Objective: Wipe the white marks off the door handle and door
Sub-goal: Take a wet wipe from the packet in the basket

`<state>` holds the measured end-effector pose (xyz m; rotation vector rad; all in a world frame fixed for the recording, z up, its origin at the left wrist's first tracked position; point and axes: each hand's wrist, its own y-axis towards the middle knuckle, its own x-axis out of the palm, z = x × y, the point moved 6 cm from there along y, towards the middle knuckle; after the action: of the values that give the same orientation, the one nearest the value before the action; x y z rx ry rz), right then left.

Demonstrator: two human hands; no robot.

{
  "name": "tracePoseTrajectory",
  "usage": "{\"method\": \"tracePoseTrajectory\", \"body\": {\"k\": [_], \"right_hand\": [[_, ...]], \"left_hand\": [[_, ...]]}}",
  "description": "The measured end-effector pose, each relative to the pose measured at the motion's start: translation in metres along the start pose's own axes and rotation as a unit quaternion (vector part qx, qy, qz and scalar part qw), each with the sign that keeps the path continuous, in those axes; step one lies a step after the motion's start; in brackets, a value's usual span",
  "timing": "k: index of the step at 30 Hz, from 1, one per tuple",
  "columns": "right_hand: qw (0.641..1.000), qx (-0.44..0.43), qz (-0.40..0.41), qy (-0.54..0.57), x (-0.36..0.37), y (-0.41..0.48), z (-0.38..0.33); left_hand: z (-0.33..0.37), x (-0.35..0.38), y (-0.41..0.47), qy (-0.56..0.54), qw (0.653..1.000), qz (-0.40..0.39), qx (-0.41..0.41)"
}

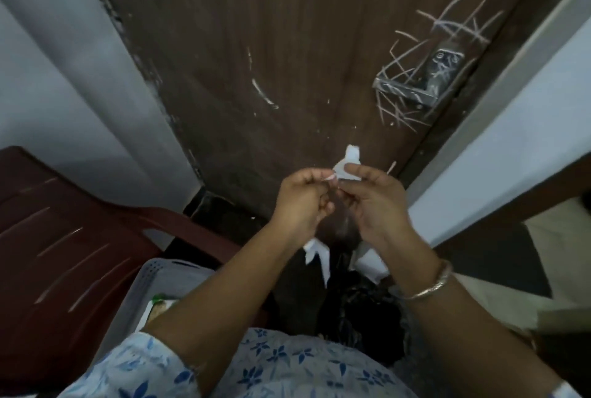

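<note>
A dark brown door [287, 46] stands ahead of me, streaked with white marks [454, 20]. Its metal handle [412, 94] at the right is also crossed by white scratches. A curved white mark [263, 94] shows near the door's middle. Below the handle, my left hand [300, 202] and my right hand [374, 202] meet and both pinch a white tissue [348, 164]. One end of it sticks up above my right fingers. More white pieces hang below my hands [316, 253]. A bangle circles my right wrist.
A dark red plastic chair [64, 238] stands at the left. Below it sits a grey basket [153, 282] with some packets. White walls [80, 78] flank the door, and the frame [499, 110] runs along the right.
</note>
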<state>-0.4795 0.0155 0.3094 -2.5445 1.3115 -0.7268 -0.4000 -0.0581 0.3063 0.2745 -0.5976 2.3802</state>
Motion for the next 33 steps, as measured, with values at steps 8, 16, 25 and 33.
{"method": "tracePoseTrajectory", "body": {"k": [8, 16, 25, 33], "right_hand": [[0.993, 0.084, -0.011, -0.082, -0.03, -0.006, 0.067], [0.961, -0.029, -0.114, -0.251, -0.006, 0.016, 0.041], [0.982, -0.057, -0.129, -0.129, 0.009, 0.029, 0.029], [0.975, -0.1, -0.136, -0.142, 0.006, 0.036, 0.007]], "left_hand": [[-0.057, -0.041, -0.003, 0.067, 0.992, 0.073, -0.076], [-0.027, -0.057, 0.011, 0.238, 0.967, 0.071, 0.056], [-0.029, -0.05, 0.022, -0.058, 0.993, -0.045, -0.092], [0.0, -0.047, 0.039, -0.024, 0.999, -0.043, 0.008]]}}
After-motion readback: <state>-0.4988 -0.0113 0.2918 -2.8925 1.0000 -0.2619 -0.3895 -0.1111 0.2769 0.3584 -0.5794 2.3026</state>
